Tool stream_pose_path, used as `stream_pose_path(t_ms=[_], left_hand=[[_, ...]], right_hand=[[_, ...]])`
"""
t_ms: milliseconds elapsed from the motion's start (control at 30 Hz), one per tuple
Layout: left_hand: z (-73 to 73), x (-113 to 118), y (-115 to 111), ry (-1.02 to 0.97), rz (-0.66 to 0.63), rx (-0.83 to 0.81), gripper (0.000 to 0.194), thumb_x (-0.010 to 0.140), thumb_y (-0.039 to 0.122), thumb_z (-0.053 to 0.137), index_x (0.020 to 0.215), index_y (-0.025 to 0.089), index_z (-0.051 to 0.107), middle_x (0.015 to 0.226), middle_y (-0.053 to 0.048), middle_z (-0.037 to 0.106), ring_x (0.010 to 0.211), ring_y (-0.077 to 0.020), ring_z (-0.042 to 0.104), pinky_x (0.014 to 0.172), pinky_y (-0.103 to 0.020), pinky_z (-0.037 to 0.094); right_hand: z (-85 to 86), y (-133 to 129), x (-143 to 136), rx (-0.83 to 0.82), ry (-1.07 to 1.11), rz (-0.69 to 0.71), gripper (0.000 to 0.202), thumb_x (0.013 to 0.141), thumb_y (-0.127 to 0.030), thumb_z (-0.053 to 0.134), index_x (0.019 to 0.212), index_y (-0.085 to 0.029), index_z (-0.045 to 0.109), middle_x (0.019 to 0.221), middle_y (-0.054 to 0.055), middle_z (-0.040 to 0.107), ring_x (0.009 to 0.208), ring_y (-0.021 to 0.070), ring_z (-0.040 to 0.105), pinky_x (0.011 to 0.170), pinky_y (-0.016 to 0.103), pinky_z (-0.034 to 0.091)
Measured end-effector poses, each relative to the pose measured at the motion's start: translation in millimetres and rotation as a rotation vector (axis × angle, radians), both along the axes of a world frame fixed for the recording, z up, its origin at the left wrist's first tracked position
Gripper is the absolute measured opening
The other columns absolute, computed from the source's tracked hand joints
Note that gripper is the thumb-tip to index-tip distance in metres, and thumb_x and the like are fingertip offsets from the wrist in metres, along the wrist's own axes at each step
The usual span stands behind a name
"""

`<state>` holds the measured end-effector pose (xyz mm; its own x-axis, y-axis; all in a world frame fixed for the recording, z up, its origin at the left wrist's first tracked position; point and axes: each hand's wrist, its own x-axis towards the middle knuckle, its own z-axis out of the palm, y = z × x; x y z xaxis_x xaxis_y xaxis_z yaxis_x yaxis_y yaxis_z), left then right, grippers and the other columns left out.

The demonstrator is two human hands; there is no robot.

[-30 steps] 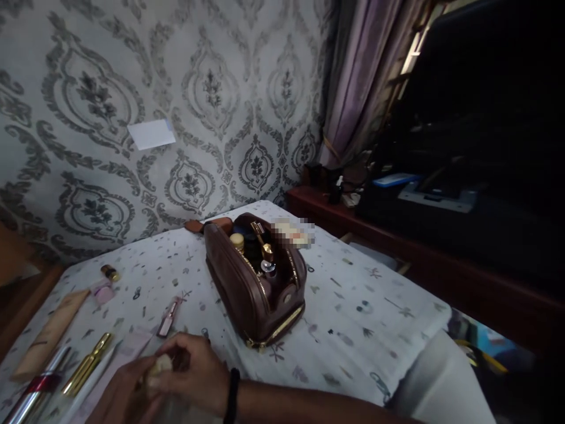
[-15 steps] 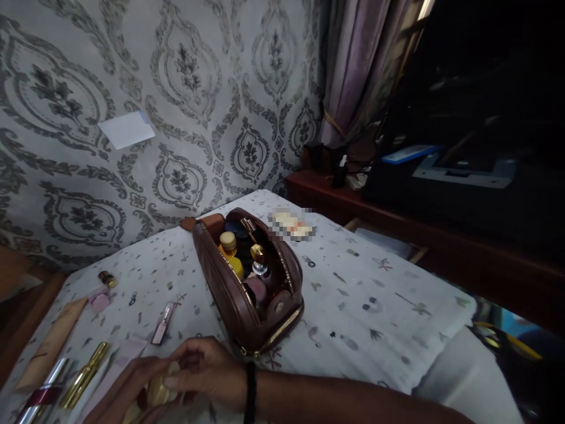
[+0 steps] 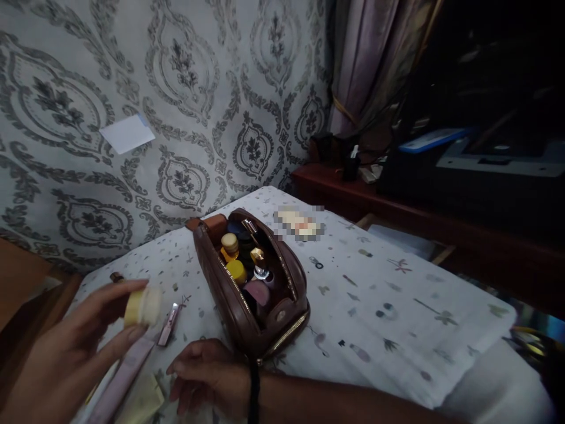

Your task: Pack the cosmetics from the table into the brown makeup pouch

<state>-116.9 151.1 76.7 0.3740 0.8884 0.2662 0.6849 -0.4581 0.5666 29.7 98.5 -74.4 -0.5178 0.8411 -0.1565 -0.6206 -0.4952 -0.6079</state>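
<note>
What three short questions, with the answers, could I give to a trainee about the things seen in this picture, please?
1. Multiple choice: What does the left hand hold?
A) a comb
B) a small yellow-and-white round container
C) a pair of scissors

2. True or false: A round yellow lid shows inside the unzipped brown cosmetic bag.

3. Open question: Where is the black wristband worn?

Key:
1. B
2. True
3. On the wrist of the right hand
</note>
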Motion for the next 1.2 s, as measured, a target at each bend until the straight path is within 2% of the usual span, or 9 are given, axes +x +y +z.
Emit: stream_pose_path(t_ms=[67,133,267,367,500,600,767,967,1200], left_hand=[[19.5,28.0,4.1,-0.056,-0.025,-0.051,0.052,0.076,0.056,0.068,0.120,0.030,0.057,0.115,-0.002,0.068,0.096,-0.0217,0.068,0.080,-0.029,0.059],[35.0,57.2,9.8,-0.054,-0.113,0.012,0.048,0.077,0.050,0.070,0.119,0.030,0.057,0.113,-0.001,0.068,0.100,-0.0211,0.066,0.084,-0.028,0.055],[55.2,109.5,25.6,0.133,-0.337,0.141,0.037,0.081,0.043,0.066,0.114,0.027,0.060,0.106,0.000,0.067,0.092,-0.0187,0.063,0.082,-0.029,0.050],[61.5,138.7,38.0,0.370,-0.471,0.147,0.026,0.083,0.037,0.062,0.107,0.026,0.062,0.100,0.001,0.066,0.088,-0.0179,0.060,0.075,-0.028,0.047],[57.6,163.4,53.7,0.651,-0.598,0.124,0.015,0.082,0.027,0.059,0.097,0.023,0.061,0.094,0.001,0.062,0.086,-0.0180,0.057,0.074,-0.029,0.042],[49.2,173.5,66.0,0.771,-0.659,0.143,0.014,0.082,0.023,0.060,0.096,0.021,0.058,0.097,-0.001,0.060,0.093,-0.0196,0.056,0.076,-0.029,0.040],[37.2,186.4,78.2,0.907,-0.695,0.190,0.017,0.082,0.026,0.064,0.097,0.022,0.057,0.102,-0.001,0.061,0.098,-0.0214,0.056,0.074,-0.029,0.039],[29.7,199.9,76.3,1.053,-0.722,0.243,0.018,0.079,0.024,0.067,0.094,0.019,0.059,0.101,-0.004,0.063,0.102,-0.0232,0.055,0.081,-0.031,0.041],[22.0,201.6,82.1,1.066,-0.753,0.304,0.023,0.076,0.024,0.069,0.097,0.018,0.061,0.104,-0.005,0.064,0.103,-0.0226,0.055,0.087,-0.032,0.042]], right_hand=[[1.0,0.0,0.4,0.000,-0.004,0.005,0.066,0.044,-0.063,0.084,0.082,-0.015,0.058,0.060,-0.001,0.065,0.044,0.0091,0.057,0.039,0.019,0.033],[1.5,0.5,0.2,-0.004,-0.013,0.010,0.065,0.043,-0.062,0.084,0.080,-0.015,0.057,0.059,-0.001,0.065,0.043,0.0093,0.057,0.039,0.020,0.032],[3.0,1.0,0.3,-0.008,-0.013,0.023,0.067,0.041,-0.062,0.085,0.079,-0.015,0.057,0.059,-0.002,0.065,0.044,0.0092,0.056,0.041,0.021,0.033],[3.7,0.2,0.9,-0.012,-0.018,0.028,0.068,0.039,-0.063,0.085,0.079,-0.016,0.056,0.059,-0.002,0.065,0.044,0.0088,0.056,0.042,0.021,0.033],[1.8,0.3,0.9,0.005,-0.016,0.023,0.064,0.042,-0.062,0.084,0.078,-0.016,0.057,0.058,-0.003,0.064,0.044,0.0084,0.056,0.044,0.021,0.033],[0.5,1.4,1.0,0.008,-0.003,0.020,0.065,0.040,-0.061,0.085,0.078,-0.016,0.056,0.057,-0.003,0.065,0.044,0.0087,0.056,0.044,0.021,0.034],[3.4,1.6,2.5,-0.006,-0.012,0.047,0.068,0.035,-0.063,0.085,0.076,-0.017,0.056,0.056,-0.003,0.064,0.043,0.0092,0.056,0.041,0.021,0.033],[4.2,0.6,2.2,0.004,-0.002,0.043,0.064,0.039,-0.060,0.084,0.076,-0.017,0.055,0.056,-0.004,0.064,0.043,0.0088,0.055,0.043,0.021,0.033],[-0.7,2.0,1.2,0.027,0.005,0.050,0.062,0.043,-0.059,0.083,0.077,-0.016,0.054,0.058,-0.003,0.064,0.046,0.0092,0.056,0.048,0.022,0.034]])
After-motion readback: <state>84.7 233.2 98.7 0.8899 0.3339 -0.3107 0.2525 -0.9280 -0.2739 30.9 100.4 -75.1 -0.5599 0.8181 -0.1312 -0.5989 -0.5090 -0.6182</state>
